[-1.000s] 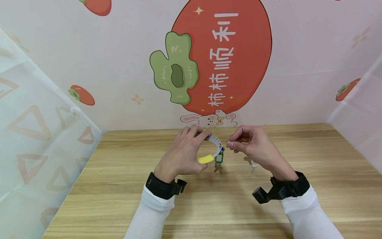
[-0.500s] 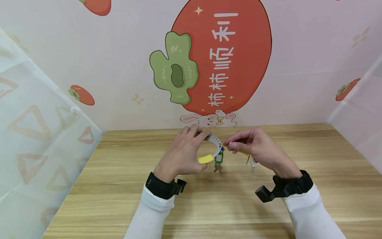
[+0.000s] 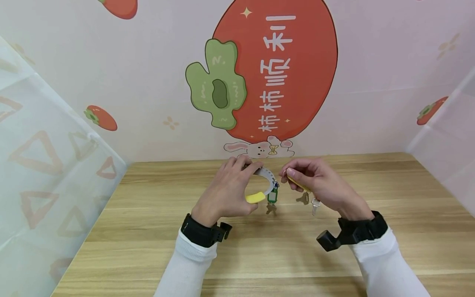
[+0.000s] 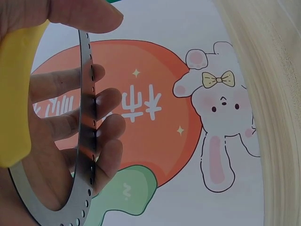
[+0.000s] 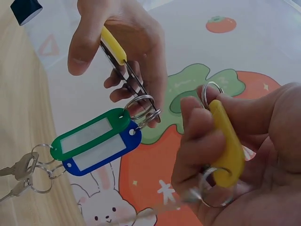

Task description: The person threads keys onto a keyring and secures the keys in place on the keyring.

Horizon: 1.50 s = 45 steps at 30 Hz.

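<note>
My left hand (image 3: 228, 187) grips a curved metal plate (image 3: 268, 175) with a row of holes and a yellow grip (image 3: 256, 198). From the plate's edge, split rings carry a green key tag (image 5: 89, 134) and a blue key tag (image 5: 131, 143), with keys (image 5: 23, 167) dangling from their far ends. To the right, my right hand (image 3: 320, 183) pinches a yellow key tag (image 5: 228, 143) by its upper end, where a split ring (image 5: 204, 96) stands up between the fingertips. This ring is apart from the plate. A blurred key hangs from the tag's lower ring (image 5: 217, 203).
A silver key (image 3: 315, 206) shows beneath my right hand; whether it lies on the wooden table (image 3: 259, 255) or hangs, I cannot tell. Behind stands a printed backdrop (image 3: 156, 74), and a pale sheet (image 3: 48, 165) borders the left side.
My right hand has shifted slightly, and its fingers have turned so that more of the yellow tag shows. The left hand has kept its place with the plate.
</note>
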Tool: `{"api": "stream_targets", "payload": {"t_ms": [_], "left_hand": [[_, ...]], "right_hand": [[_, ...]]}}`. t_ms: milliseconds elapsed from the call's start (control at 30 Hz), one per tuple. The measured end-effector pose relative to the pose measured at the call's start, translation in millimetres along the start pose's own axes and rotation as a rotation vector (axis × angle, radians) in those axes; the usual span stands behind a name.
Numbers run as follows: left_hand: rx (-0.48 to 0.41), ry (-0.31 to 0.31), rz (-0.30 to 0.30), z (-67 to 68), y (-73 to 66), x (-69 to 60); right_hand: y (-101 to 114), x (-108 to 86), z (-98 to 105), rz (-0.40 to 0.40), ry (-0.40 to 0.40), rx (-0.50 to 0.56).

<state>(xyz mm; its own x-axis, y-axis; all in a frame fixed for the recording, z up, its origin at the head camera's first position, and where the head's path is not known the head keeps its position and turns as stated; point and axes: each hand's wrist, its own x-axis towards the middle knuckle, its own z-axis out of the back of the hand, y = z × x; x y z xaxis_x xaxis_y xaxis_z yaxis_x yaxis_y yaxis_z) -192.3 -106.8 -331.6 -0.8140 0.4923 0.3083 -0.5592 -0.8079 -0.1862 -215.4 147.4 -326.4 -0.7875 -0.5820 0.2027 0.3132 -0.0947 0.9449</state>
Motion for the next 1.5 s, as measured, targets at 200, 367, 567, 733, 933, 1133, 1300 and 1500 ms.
{"api": "stream_targets", "payload": {"t_ms": [200, 367, 567, 733, 933, 1133, 1300, 1500], "left_hand": [[-0.005, -0.008, -0.007, -1.1, 0.3, -0.1], [-0.011, -0.013, -0.011, -1.4, 0.1, 0.0], [-0.005, -0.008, -0.012, -1.9, 0.3, 0.1], [0.004, -0.001, -0.005, -1.2, -0.1, 0.1], [0.004, -0.004, -0.003, -1.3, 0.3, 0.3], [0.001, -0.002, -0.007, -1.3, 0.7, 0.8], [0.005, -0.004, -0.007, -1.0, 0.2, 0.5], [0.008, -0.003, -0.006, -0.5, -0.1, 0.3]], "right_hand": [[0.9, 0.0, -1.9, 0.025, 0.024, -0.008], [3.7, 0.2, -3.6, -0.035, -0.007, -0.009], [3.6, 0.7, -5.1, -0.085, -0.065, 0.009], [1.8, 1.2, -4.8, -0.082, -0.085, 0.03], [2.9, 3.9, -7.4, -0.138, -0.12, 0.065], [4.6, 4.2, -7.3, -0.177, -0.115, 0.113], [5.1, 3.7, -6.6, -0.204, -0.106, 0.125], [2.2, 4.0, -7.0, -0.17, -0.127, 0.082]]}}
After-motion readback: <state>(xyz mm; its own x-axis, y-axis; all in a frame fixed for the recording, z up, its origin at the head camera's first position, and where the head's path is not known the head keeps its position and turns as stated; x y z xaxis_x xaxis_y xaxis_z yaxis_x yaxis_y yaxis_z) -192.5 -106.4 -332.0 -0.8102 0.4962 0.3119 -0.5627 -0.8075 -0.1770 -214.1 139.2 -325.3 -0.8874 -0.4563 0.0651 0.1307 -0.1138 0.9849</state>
